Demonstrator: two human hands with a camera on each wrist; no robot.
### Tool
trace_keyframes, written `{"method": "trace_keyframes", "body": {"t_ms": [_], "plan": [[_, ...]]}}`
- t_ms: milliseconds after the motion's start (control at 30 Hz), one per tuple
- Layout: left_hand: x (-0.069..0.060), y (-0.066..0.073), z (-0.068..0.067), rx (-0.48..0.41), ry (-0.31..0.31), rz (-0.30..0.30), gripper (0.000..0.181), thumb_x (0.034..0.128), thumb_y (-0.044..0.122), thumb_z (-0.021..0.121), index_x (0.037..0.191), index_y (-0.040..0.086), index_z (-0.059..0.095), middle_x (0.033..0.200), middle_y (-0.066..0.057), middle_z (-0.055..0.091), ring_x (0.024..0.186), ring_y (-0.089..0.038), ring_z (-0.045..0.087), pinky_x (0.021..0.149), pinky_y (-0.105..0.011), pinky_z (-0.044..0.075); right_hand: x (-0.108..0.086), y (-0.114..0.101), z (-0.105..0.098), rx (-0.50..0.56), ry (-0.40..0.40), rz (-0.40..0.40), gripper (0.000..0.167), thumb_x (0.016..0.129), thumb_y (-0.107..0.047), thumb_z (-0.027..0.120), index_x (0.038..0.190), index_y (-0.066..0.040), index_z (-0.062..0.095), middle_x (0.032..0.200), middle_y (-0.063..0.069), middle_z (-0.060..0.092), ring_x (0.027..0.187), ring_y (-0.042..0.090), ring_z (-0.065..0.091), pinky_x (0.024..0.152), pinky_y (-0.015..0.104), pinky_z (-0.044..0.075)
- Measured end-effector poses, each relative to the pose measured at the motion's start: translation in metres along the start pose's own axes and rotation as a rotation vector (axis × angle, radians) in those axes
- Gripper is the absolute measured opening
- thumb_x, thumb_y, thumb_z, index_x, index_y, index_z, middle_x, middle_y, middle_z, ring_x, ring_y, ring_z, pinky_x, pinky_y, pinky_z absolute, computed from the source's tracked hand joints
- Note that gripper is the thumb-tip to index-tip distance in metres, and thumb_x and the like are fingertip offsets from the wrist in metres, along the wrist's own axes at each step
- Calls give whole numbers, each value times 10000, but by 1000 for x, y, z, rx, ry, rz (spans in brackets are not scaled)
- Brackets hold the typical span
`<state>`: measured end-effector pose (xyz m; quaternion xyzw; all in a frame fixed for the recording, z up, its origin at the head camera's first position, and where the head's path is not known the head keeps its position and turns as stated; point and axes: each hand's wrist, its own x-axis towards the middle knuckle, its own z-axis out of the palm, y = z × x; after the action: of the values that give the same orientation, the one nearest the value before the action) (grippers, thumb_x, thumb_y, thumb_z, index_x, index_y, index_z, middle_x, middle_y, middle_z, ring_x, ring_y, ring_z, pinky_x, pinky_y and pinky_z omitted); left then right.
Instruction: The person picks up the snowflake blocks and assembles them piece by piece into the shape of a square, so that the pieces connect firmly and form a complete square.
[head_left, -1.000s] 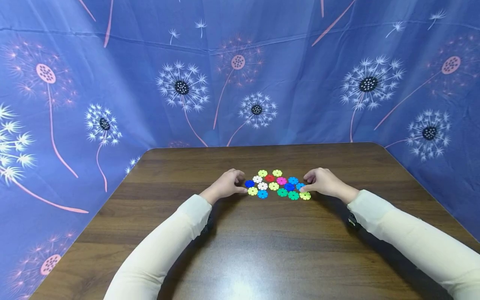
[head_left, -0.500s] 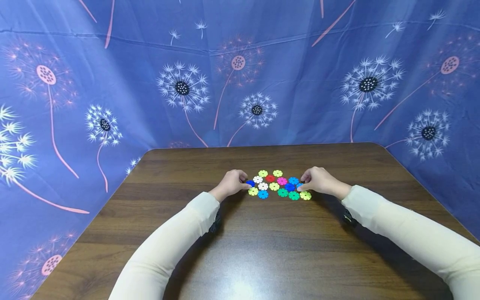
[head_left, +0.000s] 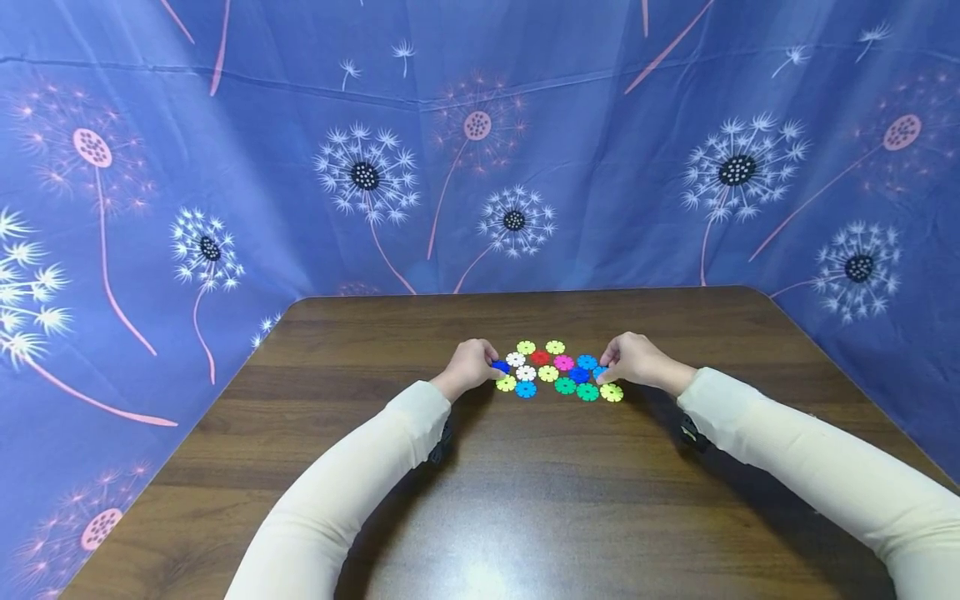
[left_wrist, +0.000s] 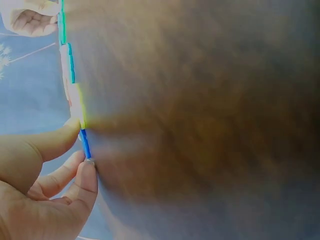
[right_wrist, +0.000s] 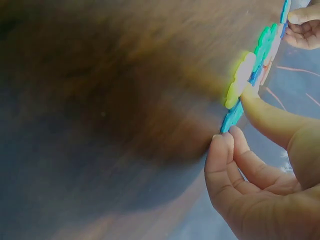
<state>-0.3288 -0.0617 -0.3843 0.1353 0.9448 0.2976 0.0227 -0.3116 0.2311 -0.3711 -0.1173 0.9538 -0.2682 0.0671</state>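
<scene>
Several colourful notched plastic discs, shaped like flowers, lie joined in a flat, wing-like figure in the head view; a yellow disc point(head_left: 548, 373) is near its middle. My left hand point(head_left: 468, 364) pinches the dark blue disc point(left_wrist: 85, 144) at the left end between thumb and fingers. At the opposite end, my right hand point(head_left: 636, 362) pinches a light blue disc point(right_wrist: 231, 118), thumb on its face and fingertips at its edge. A yellow-green disc point(right_wrist: 240, 80) sits beside the right thumb. The hands partly cover both end discs.
The figure is over the far part of a brown wood-grain table point(head_left: 480, 483). Behind the table's back edge hangs a blue cloth point(head_left: 600, 167) printed with dandelions.
My left hand has moved right and taken hold of the dark blue disc. My right hand has shifted slightly left onto the light blue disc. The figure has barely moved.
</scene>
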Motion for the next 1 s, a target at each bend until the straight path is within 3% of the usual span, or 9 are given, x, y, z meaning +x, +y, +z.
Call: {"method": "trace_keyframes", "body": {"t_ms": [367,600,733,1000], "plan": [[3,4,1,9,0,-81,277,776,155,821,950,-8,679,860,-68,645,755,-157,521,696,-244,459,3,2,1,55,-8,75,386,737,-179,848,988,50,665,712,7,542,688,140,490,663,275,428],[2,6,-2,-4,31,-83,301,739,141,847,927,-6,665,835,-55,622,778,-170,524,755,-271,478,1,3,-1,114,1,86,296,782,-143,808,972,44,679,724,17,575,692,155,564,652,288,468],[3,3,-1,-42,43,-78,301,717,121,858,901,0,654,750,-18,576,718,-147,515,701,-243,458,1,4,-2,156,-5,96,218,828,-122,765,963,35,696,752,39,622,687,177,614,673,313,508],[6,-2,0,-177,36,-128,258,736,64,832,915,-16,664,698,1,581,588,-96,513,569,-188,405,3,6,-2,222,-1,107,157,866,-83,714,952,47,694,807,87,702,680,174,625,671,333,548]]}}
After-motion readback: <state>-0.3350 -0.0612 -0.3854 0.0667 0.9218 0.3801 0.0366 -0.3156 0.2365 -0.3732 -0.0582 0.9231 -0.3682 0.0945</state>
